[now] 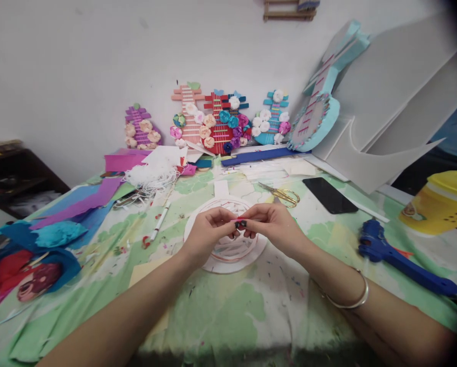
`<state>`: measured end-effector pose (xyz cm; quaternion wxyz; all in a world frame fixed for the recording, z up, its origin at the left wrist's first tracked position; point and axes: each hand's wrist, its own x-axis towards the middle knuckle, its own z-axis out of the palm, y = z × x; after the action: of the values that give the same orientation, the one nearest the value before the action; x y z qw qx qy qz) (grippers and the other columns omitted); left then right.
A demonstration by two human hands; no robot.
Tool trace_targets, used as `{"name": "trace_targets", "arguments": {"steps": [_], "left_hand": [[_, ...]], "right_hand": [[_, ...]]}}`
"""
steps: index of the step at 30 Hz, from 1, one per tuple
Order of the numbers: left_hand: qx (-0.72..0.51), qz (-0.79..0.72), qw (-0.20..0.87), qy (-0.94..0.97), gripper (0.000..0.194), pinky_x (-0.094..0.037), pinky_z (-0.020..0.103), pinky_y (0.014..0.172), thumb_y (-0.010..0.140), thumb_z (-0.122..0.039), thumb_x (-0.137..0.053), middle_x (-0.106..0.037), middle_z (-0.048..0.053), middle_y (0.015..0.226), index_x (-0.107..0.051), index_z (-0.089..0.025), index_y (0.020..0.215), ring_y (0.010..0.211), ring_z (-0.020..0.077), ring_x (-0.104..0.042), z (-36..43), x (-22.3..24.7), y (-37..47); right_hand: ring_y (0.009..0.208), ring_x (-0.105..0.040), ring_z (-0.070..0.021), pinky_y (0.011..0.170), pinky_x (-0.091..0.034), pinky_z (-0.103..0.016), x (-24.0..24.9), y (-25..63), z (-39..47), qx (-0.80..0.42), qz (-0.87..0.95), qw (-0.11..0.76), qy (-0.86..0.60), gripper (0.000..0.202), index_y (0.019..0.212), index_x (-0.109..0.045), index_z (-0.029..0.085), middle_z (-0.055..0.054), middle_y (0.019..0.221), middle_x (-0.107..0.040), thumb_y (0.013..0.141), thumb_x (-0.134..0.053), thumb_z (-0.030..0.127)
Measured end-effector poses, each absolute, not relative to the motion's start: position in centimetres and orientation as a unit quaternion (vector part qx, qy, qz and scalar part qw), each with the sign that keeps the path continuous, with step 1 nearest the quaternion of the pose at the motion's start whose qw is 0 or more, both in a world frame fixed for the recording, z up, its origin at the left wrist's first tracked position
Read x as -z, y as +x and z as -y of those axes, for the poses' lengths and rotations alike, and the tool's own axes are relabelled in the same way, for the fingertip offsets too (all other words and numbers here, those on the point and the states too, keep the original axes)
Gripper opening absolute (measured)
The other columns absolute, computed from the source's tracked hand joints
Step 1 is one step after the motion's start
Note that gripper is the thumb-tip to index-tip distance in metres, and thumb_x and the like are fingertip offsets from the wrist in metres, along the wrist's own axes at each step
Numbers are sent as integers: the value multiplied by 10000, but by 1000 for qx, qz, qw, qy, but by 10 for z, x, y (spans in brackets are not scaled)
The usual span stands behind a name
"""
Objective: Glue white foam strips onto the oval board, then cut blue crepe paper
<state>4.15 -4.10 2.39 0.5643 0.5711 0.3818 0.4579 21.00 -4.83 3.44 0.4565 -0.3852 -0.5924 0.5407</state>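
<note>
My left hand [215, 228] and my right hand [277, 227] meet fingertip to fingertip in the middle of the view. Both are closed in a pinch on one small red piece [241, 219], mostly covered by the fingers and too small to tell its material. Below them lies a round white cardboard base [216, 266] with a tab [221, 188] at its far side and loose white strips inside a pinkish ring. The hands are held above this base. Gold-handled scissors [285, 195] rest beyond my right hand, and a white marker [160, 222] lies left of my left hand.
A blue glue gun [400, 257], a black phone [329, 194] and a yellow tub [438, 201] are on the right. White string [152, 176] and coloured paper [79, 204] lie left. Flower-covered paper instruments [218, 122] lean on the wall, with a large light-blue one [329, 122] at right.
</note>
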Motion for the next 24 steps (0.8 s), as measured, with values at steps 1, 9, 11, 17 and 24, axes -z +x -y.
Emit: {"name": "trace_targets", "arguments": {"steps": [1,9,11,17,24], "left_hand": [[-452,-377,573,571,178,-451,204,555,667,-265,-732,-650,24,636,-650,-126,742,592,111,-589,40,-23,41],[-445,-374,576,575,211,-464,214,597,668,-264,-747,-691,67,704,-706,-112,808,661,135,-613,40,-21,38],[-450,-373,578,569,205,-470,228,615,664,-261,-751,-691,66,706,-702,-113,797,665,143,-619,40,-20,39],[-456,-364,581,567,190,-449,216,593,678,-253,-739,-677,52,684,-694,-115,800,651,132,-609,41,-21,40],[-453,-377,587,554,182,-442,218,582,680,-239,-729,-675,55,677,-689,-114,807,644,138,-608,39,-18,40]], "right_hand": [[531,-598,-112,527,-479,-235,-35,210,49,-539,591,459,-388,229,746,-686,125,-33,603,-671,636,-744,317],[520,-577,-97,517,-452,-221,-35,208,50,-533,576,486,-385,94,698,-676,132,-6,563,-647,633,-708,192],[518,-575,-98,516,-448,-222,-35,208,49,-538,571,485,-385,97,692,-674,130,-5,558,-642,626,-712,191],[510,-568,-103,498,-434,-222,-36,208,49,-541,564,491,-385,150,679,-663,121,-11,547,-632,616,-736,236],[529,-576,-99,525,-455,-222,-32,210,48,-534,594,479,-363,105,710,-679,122,-13,578,-647,660,-703,211]]}}
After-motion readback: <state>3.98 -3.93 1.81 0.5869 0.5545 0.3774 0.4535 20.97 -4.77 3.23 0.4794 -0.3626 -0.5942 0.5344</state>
